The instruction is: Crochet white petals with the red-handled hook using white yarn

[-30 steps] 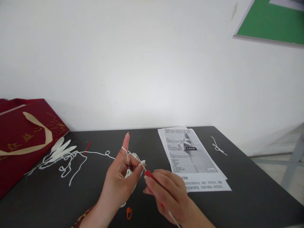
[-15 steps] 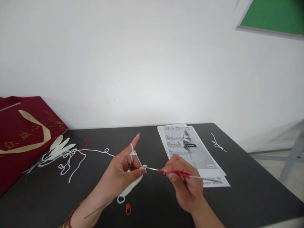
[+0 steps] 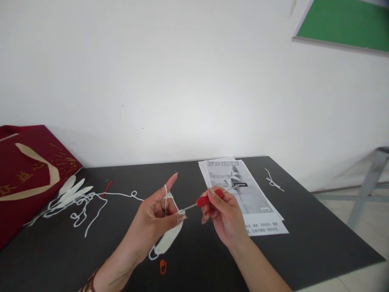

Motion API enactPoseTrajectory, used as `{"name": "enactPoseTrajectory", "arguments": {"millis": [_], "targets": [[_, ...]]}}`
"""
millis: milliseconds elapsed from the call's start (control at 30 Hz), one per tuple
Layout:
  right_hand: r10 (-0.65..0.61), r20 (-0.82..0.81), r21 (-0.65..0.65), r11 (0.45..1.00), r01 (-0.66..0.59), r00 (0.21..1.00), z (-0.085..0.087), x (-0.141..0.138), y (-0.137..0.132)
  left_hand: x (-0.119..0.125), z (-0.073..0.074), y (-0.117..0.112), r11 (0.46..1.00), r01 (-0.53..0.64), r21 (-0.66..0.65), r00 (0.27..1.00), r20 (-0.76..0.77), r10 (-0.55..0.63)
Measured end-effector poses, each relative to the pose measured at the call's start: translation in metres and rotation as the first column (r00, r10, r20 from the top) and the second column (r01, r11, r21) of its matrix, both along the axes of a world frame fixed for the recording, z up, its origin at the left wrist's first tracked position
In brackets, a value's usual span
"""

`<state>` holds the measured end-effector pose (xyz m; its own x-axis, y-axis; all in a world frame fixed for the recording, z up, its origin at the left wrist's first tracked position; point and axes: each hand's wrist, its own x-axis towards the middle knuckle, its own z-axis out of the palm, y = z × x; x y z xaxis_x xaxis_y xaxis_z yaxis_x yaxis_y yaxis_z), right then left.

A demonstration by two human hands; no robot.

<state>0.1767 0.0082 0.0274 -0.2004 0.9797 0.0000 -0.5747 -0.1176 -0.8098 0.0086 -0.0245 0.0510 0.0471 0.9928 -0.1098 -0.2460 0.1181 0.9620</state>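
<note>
My left hand (image 3: 158, 217) pinches a white crocheted petal (image 3: 169, 240) between thumb and fingers, and the piece hangs below them. White yarn (image 3: 166, 194) loops over its raised index finger. A crochet hook (image 3: 204, 201) with a red grip lies in the closed fingers of my right hand (image 3: 223, 215). The hook's metal shaft reaches left to the petal's upper edge, by my left thumb; its very tip is hidden there. Just below the petal, an orange stitch marker (image 3: 163, 267) rests on the black table (image 3: 188, 271).
Several finished white petals (image 3: 74, 190) with tangled yarn tails lie at left, beside a red needle-like stick (image 3: 107, 188) and a dark red gift bag (image 3: 27, 174). Printed sheets (image 3: 258, 202) lie behind my right hand. A short knotted yarn piece (image 3: 272, 182) is farther right.
My right hand has rolled the hook, so its red grip now faces me and its back end points up. More of the petal shows below my left hand. The view has shifted slightly.
</note>
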Motion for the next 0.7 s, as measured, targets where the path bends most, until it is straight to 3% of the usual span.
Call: {"name": "enactPoseTrajectory", "arguments": {"millis": [100, 233, 333, 400, 467, 567, 633, 667, 700], "targets": [[0.007, 0.000, -0.013, 1.000, -0.007, 1.000, -0.001, -0.007, -0.003, 0.005, -0.001, -0.002, 0.999, -0.043, 0.017, 0.998, 0.037, 0.042], [-0.084, 0.089, 0.091, 0.993, 0.076, 0.993, -0.004, -0.010, -0.010, 0.011, -0.001, -0.003, 0.991, -0.133, 0.003, 0.989, 0.059, 0.133], [-0.206, 0.204, 0.240, 0.958, 0.155, 0.957, -0.005, -0.009, -0.016, 0.014, -0.005, -0.003, 0.976, -0.216, -0.005, 0.974, 0.063, 0.216], [-0.320, 0.318, 0.409, 0.895, 0.176, 0.892, -0.006, -0.008, -0.019, 0.015, -0.009, -0.002, 0.971, -0.237, -0.011, 0.969, 0.065, 0.237], [-0.462, 0.411, 0.634, 0.764, 0.118, 0.786, -0.007, -0.006, -0.022, 0.014, -0.013, -0.001, 0.976, -0.218, -0.009, 0.972, 0.091, 0.218], [-0.655, 0.388, 0.895, 0.437, -0.094, 0.649, -0.012, -0.004, -0.023, 0.011, -0.014, 0.001, 0.988, -0.152, -0.040, 0.972, 0.174, 0.157], [-0.709, 0.311, 0.950, 0.218, -0.223, 0.633, -0.014, -0.002, -0.021, 0.006, -0.012, 0.003, 0.991, -0.088, -0.098, 0.961, 0.254, 0.110], [-0.709, 0.274, 0.958, 0.144, -0.248, 0.650, -0.015, -0.002, -0.021, 0.003, -0.011, 0.005, 0.991, -0.040, -0.127, 0.950, 0.301, 0.077], [-0.690, 0.254, 0.963, 0.116, -0.243, 0.678, -0.015, -0.001, -0.020, -0.001, -0.009, 0.006, 0.989, 0.015, -0.150, 0.936, 0.350, 0.039]]}}
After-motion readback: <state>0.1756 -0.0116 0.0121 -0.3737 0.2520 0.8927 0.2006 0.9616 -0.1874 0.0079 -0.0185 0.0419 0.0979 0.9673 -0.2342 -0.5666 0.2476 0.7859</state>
